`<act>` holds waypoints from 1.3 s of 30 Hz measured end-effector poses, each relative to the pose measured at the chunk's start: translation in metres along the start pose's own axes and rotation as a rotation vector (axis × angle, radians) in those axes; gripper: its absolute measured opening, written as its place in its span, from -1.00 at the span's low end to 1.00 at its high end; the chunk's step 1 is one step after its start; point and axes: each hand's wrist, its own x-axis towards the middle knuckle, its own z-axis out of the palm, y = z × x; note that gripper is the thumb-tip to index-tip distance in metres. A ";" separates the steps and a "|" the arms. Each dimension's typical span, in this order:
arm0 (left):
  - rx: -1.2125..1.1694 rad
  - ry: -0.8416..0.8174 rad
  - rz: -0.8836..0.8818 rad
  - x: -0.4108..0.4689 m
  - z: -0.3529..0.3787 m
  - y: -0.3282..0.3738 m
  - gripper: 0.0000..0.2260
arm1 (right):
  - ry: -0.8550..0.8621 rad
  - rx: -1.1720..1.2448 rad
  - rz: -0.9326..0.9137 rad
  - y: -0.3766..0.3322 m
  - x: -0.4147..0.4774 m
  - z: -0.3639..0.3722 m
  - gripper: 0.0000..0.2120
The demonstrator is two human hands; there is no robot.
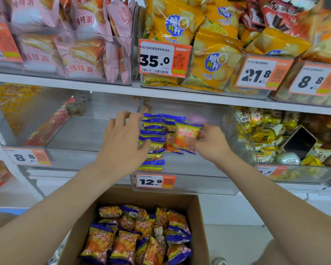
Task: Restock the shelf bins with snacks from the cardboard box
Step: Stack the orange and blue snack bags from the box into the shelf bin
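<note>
Snack pkt [187, 137] pinched in right hand [211, 145], over clear shelf bin [185, 186] w/ 12.8 tag, beside stacked pkts [154, 138]. Left hand [122, 142] fingers spread, steadying stack. Step: placing pkt in row. Next, prob: set down, let go, reach to cardboard box [200, 213] below, still well stocked.

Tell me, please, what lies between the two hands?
In the head view, stacked packets lie between the left hand and the right hand, which pinches an orange packet.
</note>
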 end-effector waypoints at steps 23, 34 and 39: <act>0.037 -0.133 0.034 -0.003 0.008 -0.018 -0.58 | -0.084 -0.227 0.102 0.022 0.020 0.038 -0.28; 0.061 -0.124 0.048 -0.007 0.009 -0.016 -0.65 | -0.348 -0.391 -0.052 0.023 0.023 0.032 -0.27; 0.034 -0.121 0.045 -0.007 0.010 -0.018 -0.67 | -0.230 -0.430 -0.063 0.017 0.032 0.029 -0.34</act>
